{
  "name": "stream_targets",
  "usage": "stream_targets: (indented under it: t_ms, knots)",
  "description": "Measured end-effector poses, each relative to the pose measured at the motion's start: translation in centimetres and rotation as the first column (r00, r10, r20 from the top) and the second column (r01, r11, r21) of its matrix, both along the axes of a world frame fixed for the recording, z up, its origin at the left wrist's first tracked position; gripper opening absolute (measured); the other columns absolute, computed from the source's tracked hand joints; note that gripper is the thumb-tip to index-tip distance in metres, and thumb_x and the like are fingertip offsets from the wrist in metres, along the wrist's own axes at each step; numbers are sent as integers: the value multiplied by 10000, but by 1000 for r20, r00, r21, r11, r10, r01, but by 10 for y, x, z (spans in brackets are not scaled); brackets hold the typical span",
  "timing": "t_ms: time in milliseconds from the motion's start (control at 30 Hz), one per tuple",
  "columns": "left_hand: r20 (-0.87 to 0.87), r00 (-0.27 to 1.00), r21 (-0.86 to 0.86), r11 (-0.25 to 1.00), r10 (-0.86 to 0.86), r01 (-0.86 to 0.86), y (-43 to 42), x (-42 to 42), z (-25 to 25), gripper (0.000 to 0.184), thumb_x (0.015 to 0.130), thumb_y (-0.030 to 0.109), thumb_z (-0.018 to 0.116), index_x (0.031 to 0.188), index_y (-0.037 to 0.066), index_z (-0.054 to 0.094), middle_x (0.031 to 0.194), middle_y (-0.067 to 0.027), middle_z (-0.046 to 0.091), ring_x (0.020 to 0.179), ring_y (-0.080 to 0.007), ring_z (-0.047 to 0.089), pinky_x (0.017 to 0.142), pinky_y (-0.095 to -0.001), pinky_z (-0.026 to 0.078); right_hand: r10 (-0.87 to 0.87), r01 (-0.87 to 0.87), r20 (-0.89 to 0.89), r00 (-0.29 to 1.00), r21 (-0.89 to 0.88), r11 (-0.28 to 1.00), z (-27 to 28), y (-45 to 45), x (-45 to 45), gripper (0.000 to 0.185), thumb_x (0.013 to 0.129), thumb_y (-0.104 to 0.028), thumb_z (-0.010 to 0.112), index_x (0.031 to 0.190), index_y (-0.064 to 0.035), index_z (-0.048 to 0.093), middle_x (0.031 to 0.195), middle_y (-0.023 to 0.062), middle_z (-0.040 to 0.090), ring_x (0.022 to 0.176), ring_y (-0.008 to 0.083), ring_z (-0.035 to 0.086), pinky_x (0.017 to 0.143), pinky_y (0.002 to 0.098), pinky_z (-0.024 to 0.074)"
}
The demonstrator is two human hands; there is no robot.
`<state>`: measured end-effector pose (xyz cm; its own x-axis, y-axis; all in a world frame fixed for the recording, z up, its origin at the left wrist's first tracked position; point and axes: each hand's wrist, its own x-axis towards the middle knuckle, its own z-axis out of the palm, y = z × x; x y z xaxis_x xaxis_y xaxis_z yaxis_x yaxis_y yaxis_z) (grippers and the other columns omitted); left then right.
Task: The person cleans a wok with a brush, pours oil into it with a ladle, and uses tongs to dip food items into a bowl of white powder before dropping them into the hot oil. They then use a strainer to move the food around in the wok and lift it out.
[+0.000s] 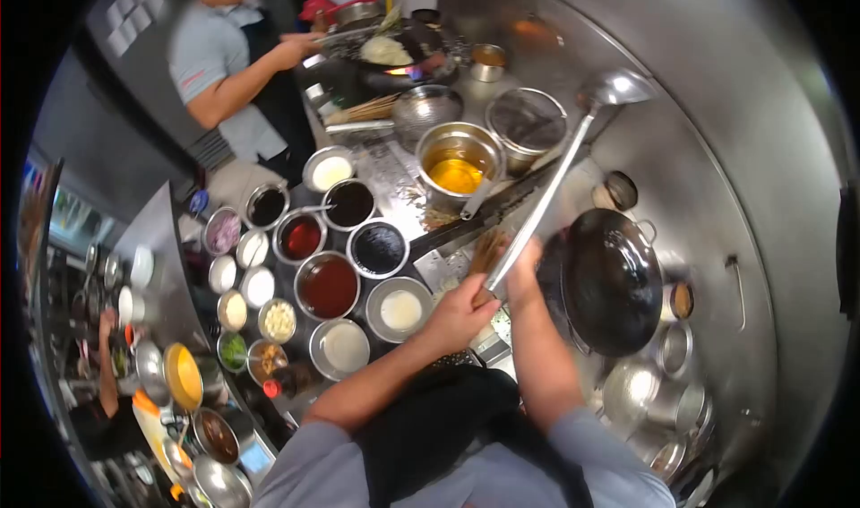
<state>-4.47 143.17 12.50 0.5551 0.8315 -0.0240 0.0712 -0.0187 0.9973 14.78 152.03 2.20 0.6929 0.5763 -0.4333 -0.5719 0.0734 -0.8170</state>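
My left hand is closed around the lower end of a long metal ladle. The ladle slants up to the right, and its shiny bowl stands high near the steel wall. Close behind its shaft is my right hand, partly covered and blurred, so its grip is unclear. A bamboo brush shows just left of that hand. Right of my right forearm, a dark round wok sits tilted. Beyond my hands stands a metal pot of yellow oil, with a small handle toward me.
Several bowls of sauces and ingredients, including a red-brown sauce bowl, crowd the left counter. A covered pot and a strainer stand farther back. A co-worker works at another wok with a flame. Metal pans are stacked right.
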Motion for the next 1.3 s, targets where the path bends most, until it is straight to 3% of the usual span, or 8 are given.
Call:
stream_targets:
  t_ms: [133, 300, 567, 900, 967, 1033, 1100, 1300]
  knots:
    - [-3, 1000, -168, 986, -22, 21, 11, -1, 21, 275, 915, 120, 606, 1171, 39, 542, 712, 4, 538, 555, -70, 491, 507, -247, 412, 546, -386, -386, 744, 418, 822, -2, 36, -19, 504, 977, -384, 446, 1327, -26, 380, 1249, 225, 545, 1113, 383, 573, 908, 530, 503]
    - [-25, 996, -95, 992, 85, -87, 45, 2, 30, 293, 917, 125, 596, 1191, 45, 526, 660, 7, 525, 486, -75, 463, 436, -254, 387, 261, -159, -339, 904, 301, 940, 38, 75, -12, 103, 951, -179, 558, 1017, -106, 525, 661, -8, 495, 498, 106, 427, 434, 252, 365]
    - [-247, 969, -78, 996, 28, -48, 160, 47, 6, 109, 882, 122, 539, 915, 20, 525, 640, -26, 532, 429, -131, 480, 406, -300, 402, 177, -172, 128, 976, -46, 984, 69, -150, 71, 79, 944, -178, 604, 988, -121, 572, 586, -65, 402, 431, 51, 312, 384, 226, 235]
    - [-499, 866, 101, 995, 38, 15, 218, 126, -23, 589, 817, 55, 469, 1401, 56, 397, 622, -86, 569, 443, -196, 531, 401, -353, 440, 35, 120, 362, 932, -396, 910, 51, -434, 73, 203, 977, -166, 503, 1106, -37, 591, 611, -21, 472, 469, 66, 408, 406, 220, 326]
    - [-335, 942, -198, 976, 20, -91, 219, 139, -19, 587, 842, 56, 463, 1423, 63, 376, 602, -51, 537, 424, -182, 494, 389, -350, 430, -29, 160, 338, 941, -369, 915, 42, -448, 64, 196, 978, -163, 501, 1103, -38, 586, 610, -19, 468, 470, 70, 406, 407, 220, 329]
    - [-161, 985, -516, 856, -66, -27, 232, 149, -11, 100, 874, 123, 528, 951, 91, 584, 581, 3, 521, 450, -137, 491, 421, -311, 432, -125, 189, 240, 963, -264, 946, 33, -453, 56, 201, 979, -158, 508, 1106, -26, 589, 600, -9, 477, 443, 79, 410, 395, 222, 338]
    - [136, 991, -832, 543, 10, 109, 254, 163, -15, 146, 877, 144, 538, 735, 130, 508, 582, 16, 522, 477, -130, 511, 458, -295, 442, -154, 208, 211, 965, -262, 942, 32, -452, 53, 192, 981, -153, 501, 1104, -29, 581, 603, -8, 469, 437, 85, 399, 397, 225, 333]
    - [666, 684, -741, 362, 296, 565, 238, 159, -16, 50, 791, 65, 571, 762, 67, 531, 736, -16, 574, 605, -138, 556, 542, -285, 428, -146, 141, -49, 988, -98, 985, 41, -451, 54, 206, 982, -151, 500, 1144, -33, 548, 595, -11, 455, 439, 96, 382, 389, 239, 320]
